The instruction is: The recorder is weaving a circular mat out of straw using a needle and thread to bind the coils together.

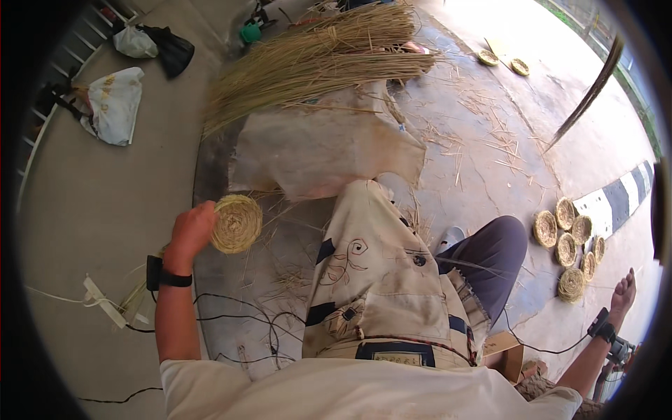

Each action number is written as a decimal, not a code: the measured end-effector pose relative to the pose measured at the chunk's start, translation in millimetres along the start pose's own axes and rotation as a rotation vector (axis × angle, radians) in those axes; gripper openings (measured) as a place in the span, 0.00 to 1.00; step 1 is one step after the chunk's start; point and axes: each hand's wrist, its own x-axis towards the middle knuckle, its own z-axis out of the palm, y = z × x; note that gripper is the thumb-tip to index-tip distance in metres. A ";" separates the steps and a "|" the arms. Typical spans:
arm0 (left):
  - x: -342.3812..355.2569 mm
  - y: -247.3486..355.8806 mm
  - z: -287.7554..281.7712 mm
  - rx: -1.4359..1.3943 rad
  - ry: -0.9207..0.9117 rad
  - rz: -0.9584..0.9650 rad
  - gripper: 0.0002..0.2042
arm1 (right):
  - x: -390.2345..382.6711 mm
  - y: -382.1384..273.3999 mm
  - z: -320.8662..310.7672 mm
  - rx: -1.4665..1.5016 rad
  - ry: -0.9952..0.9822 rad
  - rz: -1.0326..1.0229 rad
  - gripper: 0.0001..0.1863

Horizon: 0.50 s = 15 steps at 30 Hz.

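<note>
At the left, my left hand (192,234) is closed on the edge of a small round coiled-straw basket (238,224), its spiral face turned toward me. My right arm reaches far out to the right. There my right hand (621,294) is raised with its fingers drawn together; what they hold, if anything, is too small to make out. A thin pale strand (490,269) crosses over my right knee toward that side, but I cannot tell whether it reaches the hand. Between my arms lies a patterned cloth apron (392,280) over my lap.
Ahead lie a large bundle of straw (329,59) and a pale cloth (308,147). Several finished straw baskets (565,248) sit at right beside a black-and-white striped bar (619,199). Black cables (238,318) run over the floor. White bags (115,105) lie far left.
</note>
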 end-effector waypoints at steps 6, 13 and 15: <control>-0.3 55.7 -9.4 -0.164 -0.033 0.087 0.09 | -150.5 16.9 160.1 -0.712 -0.188 -0.400 0.18; 8.7 241.9 -42.9 -0.643 -0.158 0.632 0.11 | -479.9 116.3 396.4 -0.267 -1.582 -0.455 0.15; 11.2 262.1 -45.2 -0.684 -0.185 0.730 0.12 | -495.9 180.9 418.5 -0.211 -1.687 -0.315 0.20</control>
